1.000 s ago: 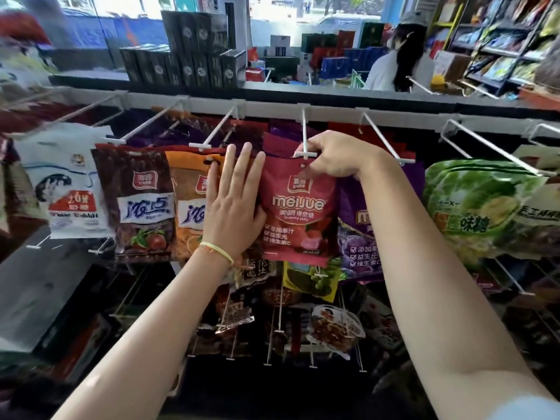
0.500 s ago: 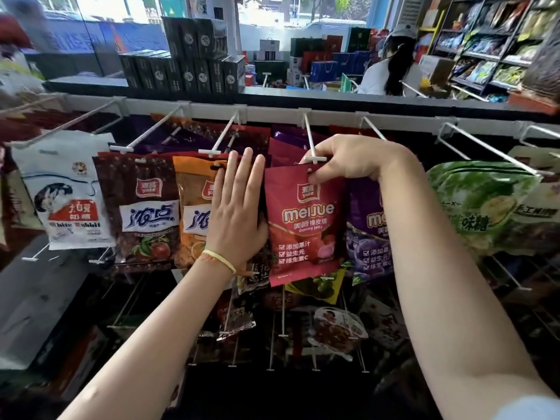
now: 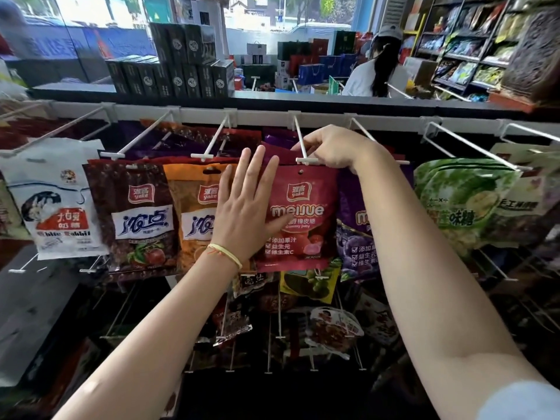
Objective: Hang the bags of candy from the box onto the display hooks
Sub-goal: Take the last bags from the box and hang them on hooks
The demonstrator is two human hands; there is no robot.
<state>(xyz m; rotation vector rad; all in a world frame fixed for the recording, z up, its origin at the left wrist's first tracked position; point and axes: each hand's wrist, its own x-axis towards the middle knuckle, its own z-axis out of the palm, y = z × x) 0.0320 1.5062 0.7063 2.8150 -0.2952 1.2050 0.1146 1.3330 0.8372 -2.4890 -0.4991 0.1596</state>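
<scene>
Two hands: both reach up to the top row of a candy display rack.
Right hand (image 3: pixel 333 150): fingers curled, pinching the top right corner of the glossy red gummy-jelly bag (image 3: pixel 303 219) just beside the white wire display hook (image 3: pixel 301 144).
Left hand (image 3: pixel 245 207): fingers straight and spread, palm pressed flat against the left part of the red bag and the neighbouring orange candy bag (image 3: pixel 194 219); a thin yellow string bracelet (image 3: pixel 225 254) circles the wrist.
Red bag position: its punched hole sits just below the hook's white T-shaped tip; whether the hook passes through the hole cannot be told.
Neighbours to the left: a dark brown candy bag (image 3: pixel 136 216) and a white candy bag with a rabbit drawing (image 3: pixel 57 204), each hanging from its own hook.
Neighbours to the right: a purple gummy bag (image 3: pixel 354 234) partly behind the right forearm, then a green durian-print bag (image 3: pixel 460 201).
Lower rows: more snack packets on wire hooks, dim and hard to read.
Above the rack: stacked black cartons (image 3: pixel 175 68) on the top shelf.
Background: a person in a cap and white top (image 3: pixel 375 71) facing away, near shelves of goods.
</scene>
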